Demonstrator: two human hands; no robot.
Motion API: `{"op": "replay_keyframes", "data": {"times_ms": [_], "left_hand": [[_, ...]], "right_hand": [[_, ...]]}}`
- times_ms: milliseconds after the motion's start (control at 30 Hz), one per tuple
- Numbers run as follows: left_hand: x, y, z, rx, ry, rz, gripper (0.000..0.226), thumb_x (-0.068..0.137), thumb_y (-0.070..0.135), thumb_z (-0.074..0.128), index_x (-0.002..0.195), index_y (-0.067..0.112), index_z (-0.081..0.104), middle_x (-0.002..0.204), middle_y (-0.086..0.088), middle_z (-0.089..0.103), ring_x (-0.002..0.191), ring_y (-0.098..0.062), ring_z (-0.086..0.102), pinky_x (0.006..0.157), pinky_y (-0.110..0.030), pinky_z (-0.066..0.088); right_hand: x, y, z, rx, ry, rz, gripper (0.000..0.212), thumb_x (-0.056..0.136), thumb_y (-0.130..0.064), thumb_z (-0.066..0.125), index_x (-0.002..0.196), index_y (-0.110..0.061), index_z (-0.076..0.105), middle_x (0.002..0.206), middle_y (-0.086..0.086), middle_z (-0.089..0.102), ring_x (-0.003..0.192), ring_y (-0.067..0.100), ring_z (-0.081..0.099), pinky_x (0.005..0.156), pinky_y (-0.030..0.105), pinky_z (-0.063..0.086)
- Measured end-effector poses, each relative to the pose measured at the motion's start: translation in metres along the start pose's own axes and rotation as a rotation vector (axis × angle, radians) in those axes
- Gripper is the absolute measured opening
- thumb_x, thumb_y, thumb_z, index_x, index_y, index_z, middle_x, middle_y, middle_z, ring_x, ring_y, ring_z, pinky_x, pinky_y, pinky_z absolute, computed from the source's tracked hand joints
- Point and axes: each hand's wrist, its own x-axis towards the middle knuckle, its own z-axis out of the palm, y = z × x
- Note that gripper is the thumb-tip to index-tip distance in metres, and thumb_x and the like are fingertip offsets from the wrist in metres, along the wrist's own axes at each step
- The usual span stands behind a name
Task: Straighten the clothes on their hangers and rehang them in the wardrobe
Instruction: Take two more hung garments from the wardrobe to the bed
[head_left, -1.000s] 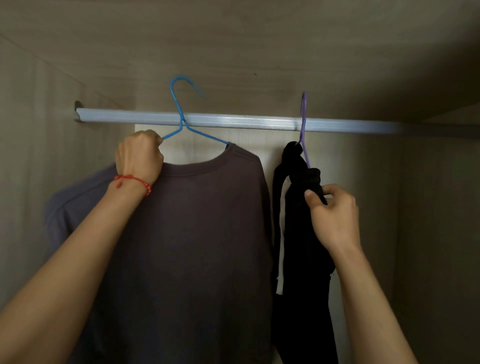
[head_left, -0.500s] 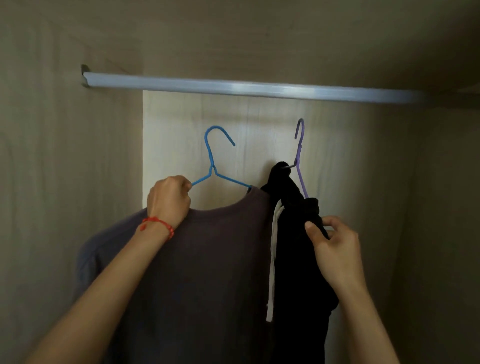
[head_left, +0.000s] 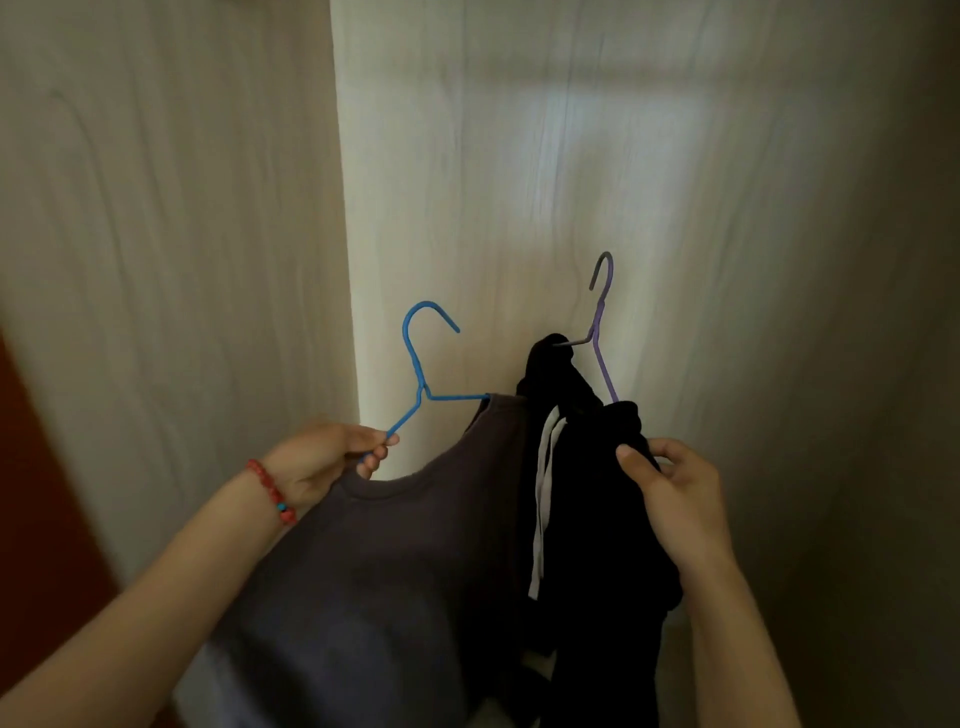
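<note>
My left hand (head_left: 327, 457), with a red bead bracelet on the wrist, pinches the left arm of a blue wire hanger (head_left: 418, 374). A dark grey T-shirt (head_left: 374, 582) hangs crooked on it, with the neckline slipped off the left side. My right hand (head_left: 670, 488) grips a bunched black garment (head_left: 587, 519) with white drawstrings, which hangs on a purple wire hanger (head_left: 600, 332). Both hangers are held in the air, hooks free, inside the wardrobe. The rail is out of view.
The pale wood back panel (head_left: 519, 182) of the wardrobe stands straight ahead, with the left side wall (head_left: 156, 234) and the darker right side wall (head_left: 857, 312) close by. A reddish-brown edge (head_left: 31, 519) shows at the far left.
Both hangers came off the rail and moved down with my hands. The rail has left the top of the view. My left hand shifted from a fist on the shirt shoulder to pinching the blue hanger's arm.
</note>
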Motion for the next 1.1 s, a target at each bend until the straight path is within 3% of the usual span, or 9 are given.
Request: {"op": "replay_keyframes", "data": {"times_ms": [167,267,500,733,967,1100], "left_hand": [[-0.016,-0.028,-0.025,-0.256,-0.038,-0.124,0.025,0.094,0.002,0.037,0.08,-0.002,0.057,0.048,-0.001,0.051,0.034,-0.005,0.045,0.032,-0.012,0.037],[-0.02,-0.035,-0.036,-0.364,-0.079,-0.144,0.027,0.095,0.004,0.034,0.079,0.0,0.055,0.048,-0.001,0.049,0.034,-0.005,0.043,0.031,-0.012,0.036],[-0.032,-0.058,-0.063,-0.229,-0.049,0.019,0.023,0.094,0.012,0.037,0.082,0.012,0.057,0.057,0.008,0.057,0.044,-0.002,0.053,0.041,-0.012,0.042],[-0.087,-0.082,-0.051,-0.301,0.106,0.129,0.025,0.095,0.009,0.033,0.083,0.012,0.055,0.052,0.01,0.057,0.042,-0.001,0.052,0.04,-0.011,0.042],[-0.171,-0.14,-0.018,-0.389,0.409,0.246,0.026,0.095,0.006,0.033,0.082,0.012,0.055,0.05,0.009,0.055,0.041,-0.002,0.05,0.04,-0.01,0.04],[-0.229,-0.157,-0.003,-0.376,0.549,0.31,0.028,0.094,0.005,0.032,0.078,0.01,0.053,0.044,0.007,0.052,0.037,-0.002,0.047,0.039,-0.01,0.038]], "right_hand": [[-0.01,0.014,0.017,0.102,-0.046,0.106,0.013,0.086,-0.009,0.062,0.074,-0.014,0.064,0.056,-0.003,0.066,0.047,0.006,0.062,0.041,0.012,0.043],[-0.01,0.019,0.027,0.114,-0.073,0.139,0.014,0.086,-0.009,0.061,0.073,-0.012,0.065,0.048,-0.006,0.065,0.042,0.005,0.06,0.039,0.011,0.042],[-0.025,0.037,0.039,0.135,-0.167,0.193,0.017,0.086,-0.005,0.058,0.071,-0.008,0.064,0.047,-0.003,0.064,0.041,0.007,0.06,0.038,0.01,0.041],[-0.043,0.048,0.015,0.116,-0.376,0.18,0.013,0.086,-0.004,0.058,0.076,-0.006,0.064,0.05,-0.003,0.065,0.044,0.007,0.061,0.04,0.011,0.042],[-0.085,0.068,0.004,0.002,-0.612,0.145,0.006,0.086,-0.006,0.061,0.085,-0.007,0.067,0.064,0.003,0.072,0.06,0.013,0.069,0.055,0.025,0.049],[-0.106,0.072,0.008,-0.031,-0.759,0.098,0.007,0.086,-0.006,0.061,0.082,-0.006,0.067,0.064,0.002,0.072,0.059,0.012,0.068,0.055,0.023,0.05]]}}
